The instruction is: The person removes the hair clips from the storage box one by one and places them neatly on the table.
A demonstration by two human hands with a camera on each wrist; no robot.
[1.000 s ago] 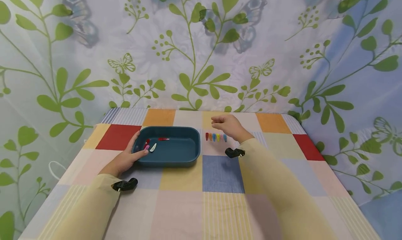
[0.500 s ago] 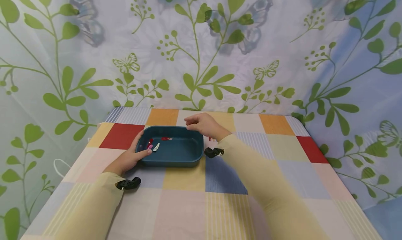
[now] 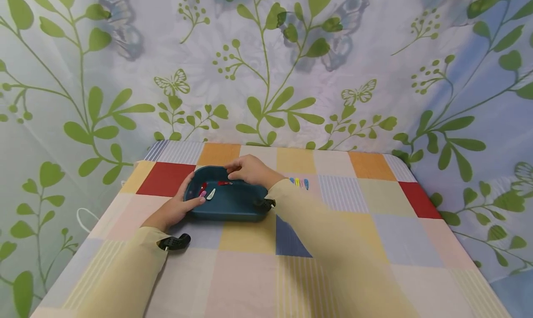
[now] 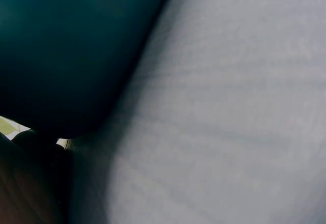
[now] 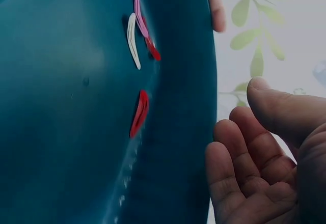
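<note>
A dark teal tray (image 3: 233, 204) sits on the table. My left hand (image 3: 171, 210) grips its left end, thumb over the near rim and fingers along the outer side. Inside lie several snap hair clips: a red clip (image 5: 139, 113) by itself, and a white clip (image 5: 133, 43), a pink clip (image 5: 139, 14) and another red clip (image 5: 154, 51) close together. Above the tray's far rim hovers my right hand (image 3: 253, 171), fingers loosely bent, thumb apart, nothing between them. The left wrist view shows mostly the tray's outer wall (image 4: 76, 46).
Right of the tray, a row of coloured hair clips (image 3: 297, 182) lies on the patchwork tablecloth (image 3: 345, 239), partly hidden by my right sleeve (image 3: 316, 234). A leaf-patterned curtain (image 3: 291, 77) hangs behind the table. A white cable (image 3: 85, 220) loops beside the left edge.
My right hand has moved left, from above the row of clips to over the tray. My left hand keeps its grip on the tray. The head view has shifted slightly.
</note>
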